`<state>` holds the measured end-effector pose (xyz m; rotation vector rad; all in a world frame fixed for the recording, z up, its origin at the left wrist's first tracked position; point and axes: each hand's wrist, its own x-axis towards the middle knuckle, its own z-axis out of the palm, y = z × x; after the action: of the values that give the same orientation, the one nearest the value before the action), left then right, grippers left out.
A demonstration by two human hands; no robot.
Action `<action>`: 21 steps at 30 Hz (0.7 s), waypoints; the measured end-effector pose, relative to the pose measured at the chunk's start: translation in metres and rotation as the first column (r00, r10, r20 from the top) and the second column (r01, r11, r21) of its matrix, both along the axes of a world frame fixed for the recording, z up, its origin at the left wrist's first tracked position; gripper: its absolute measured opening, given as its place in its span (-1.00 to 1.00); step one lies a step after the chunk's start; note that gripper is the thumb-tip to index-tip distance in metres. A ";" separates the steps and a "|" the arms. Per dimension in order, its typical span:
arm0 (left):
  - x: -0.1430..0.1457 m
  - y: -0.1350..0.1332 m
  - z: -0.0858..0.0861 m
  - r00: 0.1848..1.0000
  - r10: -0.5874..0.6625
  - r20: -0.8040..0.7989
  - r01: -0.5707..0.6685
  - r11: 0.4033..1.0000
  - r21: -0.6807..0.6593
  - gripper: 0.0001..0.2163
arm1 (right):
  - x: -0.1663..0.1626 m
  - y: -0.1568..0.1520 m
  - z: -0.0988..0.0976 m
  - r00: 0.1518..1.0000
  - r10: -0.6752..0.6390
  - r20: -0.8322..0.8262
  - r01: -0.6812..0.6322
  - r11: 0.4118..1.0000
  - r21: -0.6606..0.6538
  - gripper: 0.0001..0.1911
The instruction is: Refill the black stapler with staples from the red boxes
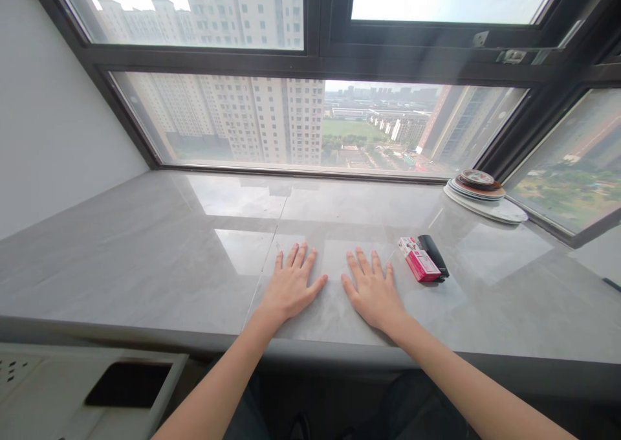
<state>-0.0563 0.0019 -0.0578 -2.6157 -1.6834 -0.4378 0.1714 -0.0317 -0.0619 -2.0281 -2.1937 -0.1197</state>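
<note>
- Two bare hands lie flat on a shiny grey ledge (145, 265) by a big window (272, 123), palms down.
- The left hand (291, 288) has its fingers spread wide and holds nothing.
- The right hand (373, 291) has its fingers spread too, and it holds nothing.
- The thumbs point at each other, with a bit of bare ledge between them.
- A little pink and white box (420, 260) sits to the right of the right hand, near it but not touching.
- Right next to the box, on its far right side, is a black thing (434, 256) that looks like a stapler. The two seem to touch.
- Both lie with their long sides on a slant: one end is far and to the left, the other is near and to the right.
- The right hand is closer to them; the left hand is farther away.
</note>
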 end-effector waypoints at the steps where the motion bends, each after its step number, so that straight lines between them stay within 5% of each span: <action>1: 0.000 0.000 0.000 1.000 0.000 0.002 0.000 1.000 0.001 -0.33 | 0.000 0.000 0.000 1.000 -0.001 0.000 0.001 1.000 -0.002 -0.30; 21: 0.001 0.000 0.001 1.000 -0.002 -0.019 0.002 1.000 0.003 -0.36 | 0.002 0.001 0.003 1.000 0.004 -0.020 -0.005 1.000 -0.020 -0.30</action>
<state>-0.0558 0.0021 -0.0564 -2.6113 -1.6738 -0.4137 0.1738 -0.0306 -0.0590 -2.0255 -2.1964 -0.0771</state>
